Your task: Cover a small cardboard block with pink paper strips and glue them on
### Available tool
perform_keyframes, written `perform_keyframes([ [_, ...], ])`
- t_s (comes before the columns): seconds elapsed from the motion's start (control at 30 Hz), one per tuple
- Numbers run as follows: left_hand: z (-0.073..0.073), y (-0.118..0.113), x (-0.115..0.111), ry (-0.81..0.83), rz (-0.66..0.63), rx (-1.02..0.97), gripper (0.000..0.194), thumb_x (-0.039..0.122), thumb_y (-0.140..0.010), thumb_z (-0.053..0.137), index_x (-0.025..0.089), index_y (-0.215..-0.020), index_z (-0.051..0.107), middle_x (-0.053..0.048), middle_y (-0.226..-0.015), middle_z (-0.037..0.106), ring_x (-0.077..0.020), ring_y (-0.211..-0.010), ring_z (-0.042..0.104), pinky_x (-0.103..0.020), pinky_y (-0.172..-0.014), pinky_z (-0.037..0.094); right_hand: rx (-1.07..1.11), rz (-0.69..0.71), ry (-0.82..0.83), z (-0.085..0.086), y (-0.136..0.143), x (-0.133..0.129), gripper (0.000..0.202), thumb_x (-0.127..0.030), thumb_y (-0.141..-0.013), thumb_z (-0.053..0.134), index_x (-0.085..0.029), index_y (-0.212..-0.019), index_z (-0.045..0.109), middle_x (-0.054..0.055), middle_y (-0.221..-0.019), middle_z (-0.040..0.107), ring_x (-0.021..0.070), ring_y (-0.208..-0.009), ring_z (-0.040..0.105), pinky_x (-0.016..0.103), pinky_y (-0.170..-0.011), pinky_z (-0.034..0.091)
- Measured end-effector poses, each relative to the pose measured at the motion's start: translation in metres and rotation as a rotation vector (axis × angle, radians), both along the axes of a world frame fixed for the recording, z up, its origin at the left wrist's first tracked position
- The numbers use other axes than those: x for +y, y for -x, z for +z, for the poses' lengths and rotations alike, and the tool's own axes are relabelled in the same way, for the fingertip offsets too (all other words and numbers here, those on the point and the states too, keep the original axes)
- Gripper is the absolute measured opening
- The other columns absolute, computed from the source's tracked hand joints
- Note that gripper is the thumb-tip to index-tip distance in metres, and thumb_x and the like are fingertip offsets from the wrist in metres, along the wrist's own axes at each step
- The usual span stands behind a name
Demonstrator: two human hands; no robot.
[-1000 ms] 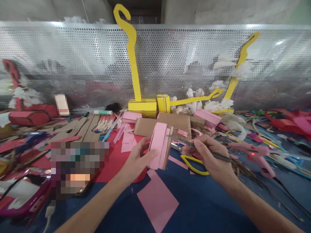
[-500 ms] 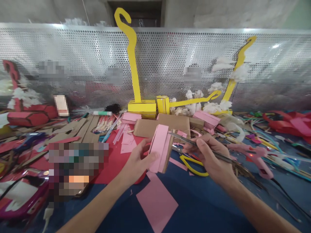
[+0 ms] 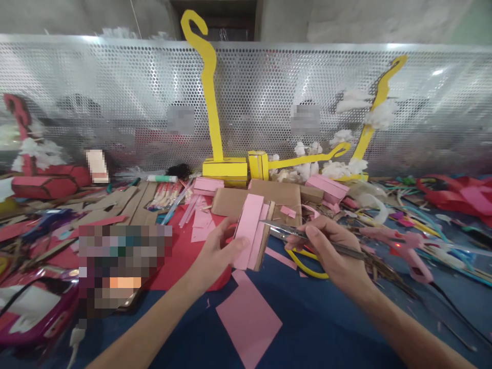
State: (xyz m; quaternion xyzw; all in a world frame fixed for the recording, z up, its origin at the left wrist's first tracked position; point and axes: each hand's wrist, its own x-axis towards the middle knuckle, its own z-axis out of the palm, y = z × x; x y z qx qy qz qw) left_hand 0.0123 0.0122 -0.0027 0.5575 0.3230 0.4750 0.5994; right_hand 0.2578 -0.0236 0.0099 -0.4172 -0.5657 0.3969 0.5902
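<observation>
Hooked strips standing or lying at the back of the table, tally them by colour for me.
Yellow: 3 (tall strip, lying strip, leaning strip)
Red: 1 (far-left strip)
Total: 4

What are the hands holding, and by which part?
The left hand holds a pink-covered cardboard piece by its left side. The right hand grips a slim, pointed metal tool around its middle.

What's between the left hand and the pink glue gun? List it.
Head view: mainly the pink block, a pointed metal tool, yellow-handled scissors and the right hand.
</observation>
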Motion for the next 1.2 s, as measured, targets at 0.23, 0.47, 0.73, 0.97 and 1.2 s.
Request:
perform_keyframes([
  [0.23, -0.002, 0.000, 0.001, 0.005, -0.022, 0.010, 0.047, 0.038, -0.086, 0.074, 0.020, -0.128, 0.060, -0.012, -0.122, 0.071, -0.0263, -0.102, 0.072, -0.033, -0.077, 0.060, 0.013, -0.054, -0.015, -0.001, -0.004, 0.004, 0.025, -0.048, -0.093, 0.069, -0.023, -0.092, 0.069, 0.008, -0.088, 0.082, 0.0260, -0.076, 0.080, 0.037, -0.071, 0.066],
  [0.47, -0.006, 0.001, 0.003, 0.006, -0.005, 0.027, 0.047, 0.037, -0.085, 0.075, 0.023, -0.129, 0.063, -0.011, -0.127, 0.070, -0.0277, -0.109, 0.069, -0.035, -0.083, 0.059, 0.013, -0.069, -0.058, -0.002, -0.006, 0.008, 0.022, -0.047, -0.095, 0.068, -0.024, -0.092, 0.068, 0.006, -0.090, 0.082, 0.0253, -0.081, 0.079, 0.038, -0.076, 0.065],
  [0.73, -0.007, 0.000, 0.003, 0.015, -0.018, 0.015, 0.048, 0.037, -0.085, 0.075, 0.021, -0.129, 0.062, -0.013, -0.126, 0.071, -0.0284, -0.106, 0.071, -0.036, -0.080, 0.060, 0.009, -0.079, -0.074, -0.003, -0.006, 0.009, 0.021, -0.045, -0.096, 0.067, -0.024, -0.093, 0.068, 0.005, -0.091, 0.082, 0.0239, -0.080, 0.079, 0.036, -0.074, 0.064],
  [0.97, -0.001, -0.002, 0.000, 0.009, 0.028, 0.005, 0.045, 0.036, -0.084, 0.076, 0.020, -0.124, 0.064, -0.012, -0.121, 0.073, -0.0279, -0.104, 0.072, -0.035, -0.078, 0.060, 0.034, 0.012, -0.003, -0.005, -0.003, 0.004, 0.022, -0.043, -0.097, 0.067, -0.023, -0.090, 0.066, 0.006, -0.089, 0.082, 0.0234, -0.076, 0.079, 0.034, -0.069, 0.064],
  [1.2, 0.004, -0.004, -0.002, 0.053, 0.089, 0.007, 0.047, 0.040, -0.081, 0.078, 0.019, -0.121, 0.064, -0.012, -0.123, 0.073, -0.0319, -0.111, 0.070, -0.036, -0.080, 0.060, -0.009, 0.062, 0.027, -0.001, 0.004, 0.000, 0.026, -0.045, -0.095, 0.068, -0.021, -0.084, 0.065, 0.006, -0.081, 0.081, 0.0216, -0.068, 0.078, 0.030, -0.062, 0.063],
])
